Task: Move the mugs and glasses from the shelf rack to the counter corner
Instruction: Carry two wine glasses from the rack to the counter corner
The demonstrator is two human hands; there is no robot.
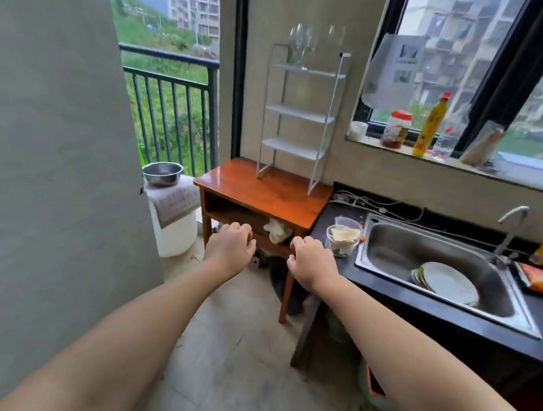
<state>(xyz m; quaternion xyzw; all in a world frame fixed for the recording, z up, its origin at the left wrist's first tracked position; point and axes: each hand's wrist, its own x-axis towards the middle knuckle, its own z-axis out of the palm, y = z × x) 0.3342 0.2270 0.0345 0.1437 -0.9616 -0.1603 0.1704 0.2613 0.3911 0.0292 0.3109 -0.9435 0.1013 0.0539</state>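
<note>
A white wire shelf rack (pixel 301 112) stands on a wooden side table (pixel 265 189) against the wall. On its top shelf stand clear wine glasses (pixel 302 43), and another glass (pixel 334 36) shows faintly to the right. The lower shelves look bare. The black counter (pixel 329 221) begins right of the table. My left hand (pixel 229 250) and my right hand (pixel 313 262) are stretched forward in front of the table, well below the rack, fingers curled, holding nothing.
A steel sink (pixel 435 266) with plates (pixel 446 282) sits in the counter. A clear container (pixel 344 240) stands at the counter's left end. Bottles and a jar (pixel 395 130) line the window sill. A metal bowl (pixel 163 173) rests on a white bucket left of the table.
</note>
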